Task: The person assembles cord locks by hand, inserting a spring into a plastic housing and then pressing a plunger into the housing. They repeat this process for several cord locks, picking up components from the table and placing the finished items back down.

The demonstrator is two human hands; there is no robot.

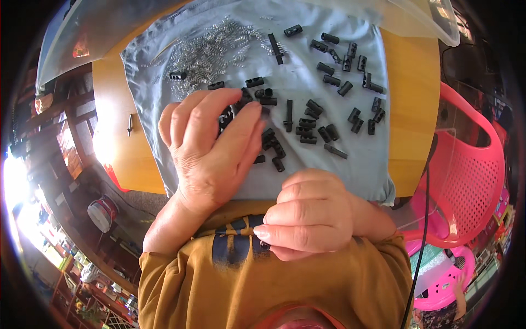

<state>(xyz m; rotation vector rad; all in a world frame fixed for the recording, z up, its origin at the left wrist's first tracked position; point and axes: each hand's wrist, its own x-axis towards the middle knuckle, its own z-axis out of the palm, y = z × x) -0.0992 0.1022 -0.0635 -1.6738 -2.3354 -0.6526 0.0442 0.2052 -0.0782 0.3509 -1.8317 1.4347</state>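
My left hand (211,140) is over the blue-grey cloth (241,183), its fingers curled around a black plastic tube (244,101) among a loose group of the same short, slotted tubes. More black bits show between its thumb and fingers, partly hidden. In front of my chest, my right hand (312,214) is closed, thumb pressed to the fingers. Only a tiny dark edge shows at its fingertips, too small to name. Several more black tubes (307,124) lie right of my left hand. Beyond it spreads a heap of small silvery coil springs (205,57).
The cloth covers most of a yellow wooden table (408,109). Longer black pieces (275,49) lie among the tubes. A thin metal pin-like tool (130,125) rests on the left tabletop. Clear plastic bins (109,35) edge the far side. A pink chair (471,181) and a dark cable (424,219) are at right.
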